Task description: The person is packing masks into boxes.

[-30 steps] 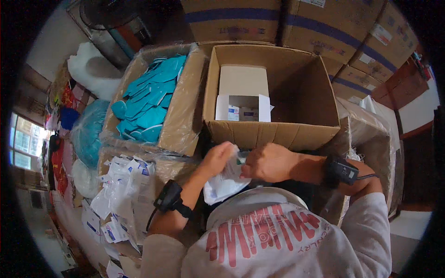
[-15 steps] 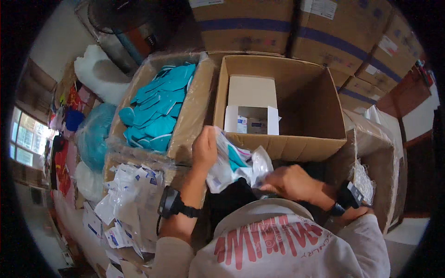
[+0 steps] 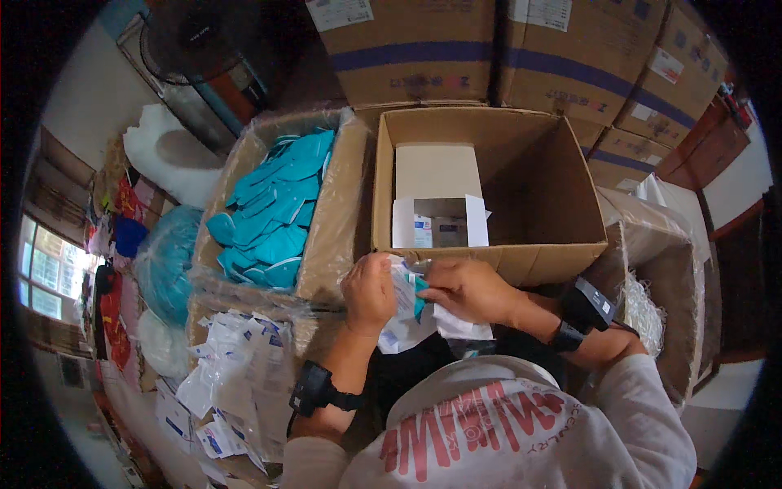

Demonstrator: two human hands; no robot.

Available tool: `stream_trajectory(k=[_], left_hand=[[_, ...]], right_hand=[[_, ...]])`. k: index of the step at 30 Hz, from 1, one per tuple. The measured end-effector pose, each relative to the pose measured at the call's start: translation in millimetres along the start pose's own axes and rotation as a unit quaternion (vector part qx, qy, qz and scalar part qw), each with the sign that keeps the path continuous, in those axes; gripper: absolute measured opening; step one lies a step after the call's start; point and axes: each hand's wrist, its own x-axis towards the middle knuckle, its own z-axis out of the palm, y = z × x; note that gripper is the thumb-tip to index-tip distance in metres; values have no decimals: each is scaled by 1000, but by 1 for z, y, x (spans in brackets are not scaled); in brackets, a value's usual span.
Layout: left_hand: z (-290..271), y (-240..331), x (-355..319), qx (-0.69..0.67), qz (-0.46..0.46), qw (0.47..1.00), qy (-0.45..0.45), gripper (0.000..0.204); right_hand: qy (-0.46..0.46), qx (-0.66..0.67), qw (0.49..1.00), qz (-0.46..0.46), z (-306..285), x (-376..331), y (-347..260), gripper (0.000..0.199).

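A clear and white plastic packet (image 3: pixel 401 330) is held up just in front of my body. My left hand (image 3: pixel 371 292) is closed on its left edge. Inside its upper part shows a piece of a teal face mask (image 3: pixel 420 298). My right hand (image 3: pixel 472 291) pinches at this mask by the packet's mouth; its fingertips partly cover the spot. Below the right hand hangs a white flap (image 3: pixel 463 326); whether it belongs to the same packet I cannot tell.
A carton (image 3: pixel 489 259) ahead holds an open white box (image 3: pixel 436 171). Left of it stands a plastic-lined carton (image 3: pixel 332 220) of teal masks. White packets (image 3: pixel 236 350) fill a carton at lower left. White straps (image 3: pixel 643 318) lie in the right carton. Stacked cartons (image 3: pixel 411 57) stand behind.
My right hand has moved up and left, onto the teal mask at the packet's mouth. The left hand is a little lower and farther right. The view has shifted slightly.
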Motion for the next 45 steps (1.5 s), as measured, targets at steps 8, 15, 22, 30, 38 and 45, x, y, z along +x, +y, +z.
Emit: stream_trajectory(k=[8,15,22,30,38,45], left_hand=[[-10,-36,-16,19,-34,996,86,14],[-42,-22,4,-39,123,983,132,17],[-51,-9,11,-19,179,982,51,11],[-44,-2,7,15,134,991,7,8],[-40,-1,7,4,146,989,-16,8],[-30,2,2,20,166,985,-38,8]], right_hand=[[390,529,753,-4,-88,11,23,42],[284,58,956,37,-153,1,27,29],[-108,-181,969,-131,-83,29,-41,14],[-120,-236,956,-126,-42,34,-45,15],[-152,-222,955,-123,-41,30,-33,15],[-228,-240,943,-39,-31,34,-24,14]])
